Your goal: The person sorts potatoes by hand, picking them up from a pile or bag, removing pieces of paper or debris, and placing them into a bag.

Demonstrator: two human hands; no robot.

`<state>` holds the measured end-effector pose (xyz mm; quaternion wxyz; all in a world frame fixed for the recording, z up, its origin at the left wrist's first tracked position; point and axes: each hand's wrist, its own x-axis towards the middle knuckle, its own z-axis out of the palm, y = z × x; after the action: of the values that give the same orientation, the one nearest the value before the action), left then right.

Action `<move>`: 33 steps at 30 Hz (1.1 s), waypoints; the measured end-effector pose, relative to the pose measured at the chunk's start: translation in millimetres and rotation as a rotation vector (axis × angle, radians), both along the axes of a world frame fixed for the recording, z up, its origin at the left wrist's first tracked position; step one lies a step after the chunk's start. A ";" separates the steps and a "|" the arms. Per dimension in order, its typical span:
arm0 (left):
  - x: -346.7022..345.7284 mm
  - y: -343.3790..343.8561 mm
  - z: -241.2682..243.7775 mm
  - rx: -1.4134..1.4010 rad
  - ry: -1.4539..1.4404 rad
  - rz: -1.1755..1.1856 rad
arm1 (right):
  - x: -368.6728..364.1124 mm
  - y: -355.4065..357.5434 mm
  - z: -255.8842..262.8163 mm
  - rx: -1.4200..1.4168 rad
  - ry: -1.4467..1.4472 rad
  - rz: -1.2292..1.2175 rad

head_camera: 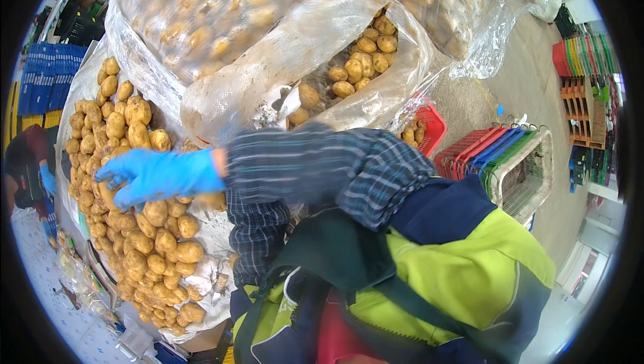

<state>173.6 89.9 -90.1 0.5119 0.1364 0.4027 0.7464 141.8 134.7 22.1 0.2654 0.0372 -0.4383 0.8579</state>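
Note:
My right hand (156,175), in a blue glove, reaches across to the left over a heap of loose potatoes (133,256). Its fingers are curled and blurred. A potato (107,194) shows at the gap between thumb and fingers, but I cannot tell if it is gripped. My left hand is out of sight; its striped sleeve (256,243) passes behind the right forearm. Beyond my arms lies a torn plastic sack (261,57), and potatoes (366,59) show through its opening. A white plastic sheet (214,235) lies beneath the heap.
Full clear plastic sacks of potatoes (201,17) lie at the back. To the right are a red crate (431,127) and stacked coloured crates (523,173) on the floor (518,87). Blue crates (53,77) and another person (30,167) with blue gloves are at far left.

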 end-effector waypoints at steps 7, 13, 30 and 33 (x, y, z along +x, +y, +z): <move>-19.0 7.4 -52.2 0.026 -0.006 -0.007 | 248.8 111.7 -82.9 0.712 -0.866 -1.219; -31.4 18.5 -36.9 0.253 -0.300 -0.155 | 399.9 143.0 -161.4 0.979 -1.995 -1.304; -61.2 40.0 21.1 0.195 -0.090 -0.070 | 430.2 131.9 -201.3 -0.005 -0.780 -1.187; -85.8 4.5 -20.3 0.290 0.837 0.266 | 377.7 73.4 -142.9 0.207 -1.190 -1.189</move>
<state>87.9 94.5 -110.4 0.1808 0.4432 0.4801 0.7351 519.5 208.1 -120.7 0.3928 -0.6332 -0.5277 0.4077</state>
